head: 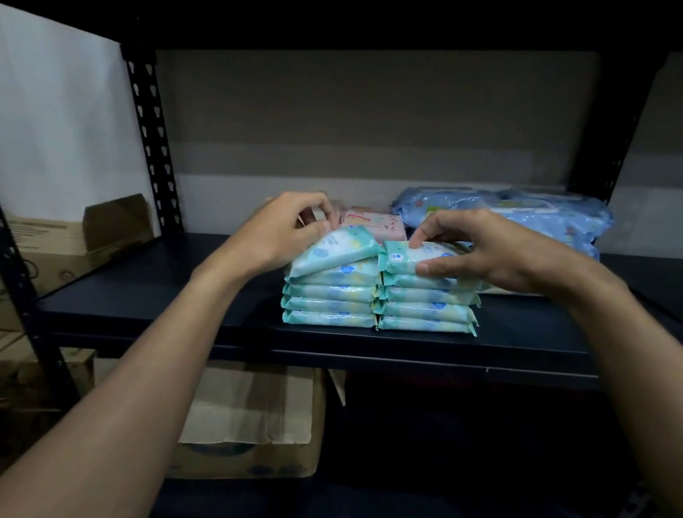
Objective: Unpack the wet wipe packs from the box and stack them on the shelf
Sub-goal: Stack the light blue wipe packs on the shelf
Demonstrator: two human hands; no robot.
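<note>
Two side-by-side stacks of teal wet wipe packs stand on the dark shelf near its front edge. The left stack has a top pack lying tilted, its far end raised. My left hand pinches that raised far end. On the right stack, my right hand grips the top pack, thumb on its front edge and fingers over its back. An open cardboard box sits on the level below the shelf.
Behind the stacks lie a pink pack and a pile of larger blue wipe packs at the back right. Black slotted uprights frame the shelf. More cardboard boxes stand to the left.
</note>
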